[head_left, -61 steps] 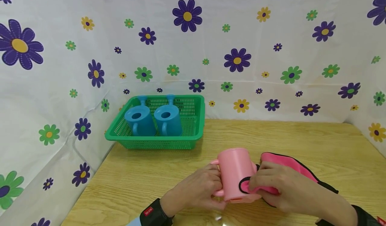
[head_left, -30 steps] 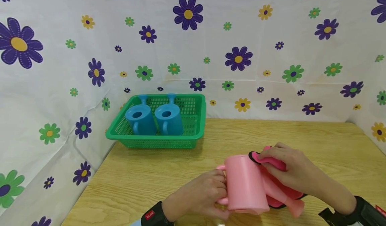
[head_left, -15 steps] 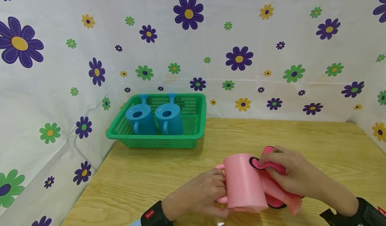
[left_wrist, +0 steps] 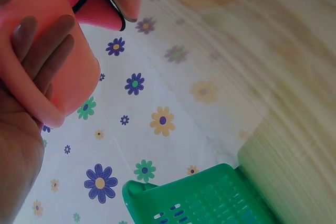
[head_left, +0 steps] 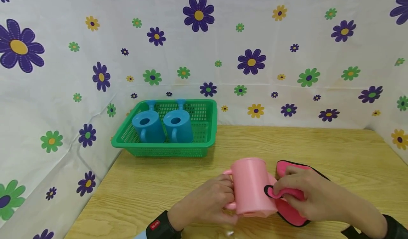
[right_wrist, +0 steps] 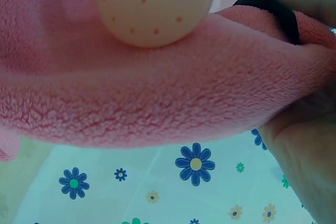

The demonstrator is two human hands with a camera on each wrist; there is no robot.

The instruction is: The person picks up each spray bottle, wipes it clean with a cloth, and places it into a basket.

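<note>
My left hand (head_left: 207, 200) grips the handle of a pink watering can (head_left: 253, 187), its fingers curled through the handle loop in the left wrist view. The can is tilted slightly, its spout side toward the right. My right hand (head_left: 310, 193) pinches a bunched pink cloth (head_left: 288, 213) with black edging, and a fold of it lies against the can's right side. The rest of the cloth hangs behind and below that hand. In the right wrist view the can's dotted sprinkler head (right_wrist: 155, 9) shows against the fluffy cloth. In the head view the spout is mostly hidden by cloth and fingers.
A green mesh basket (head_left: 204, 138) stands at the back left of the wooden table (head_left: 153, 182). Inside it are two blue watering cans (head_left: 153, 131), side by side. A white sheet with printed flowers (head_left: 223, 37) encloses the table's back and sides.
The right hand has run the cloth up to the can's top right edge and back down its side. The can swung right and down, then back left and up, its spout now mostly covered.
</note>
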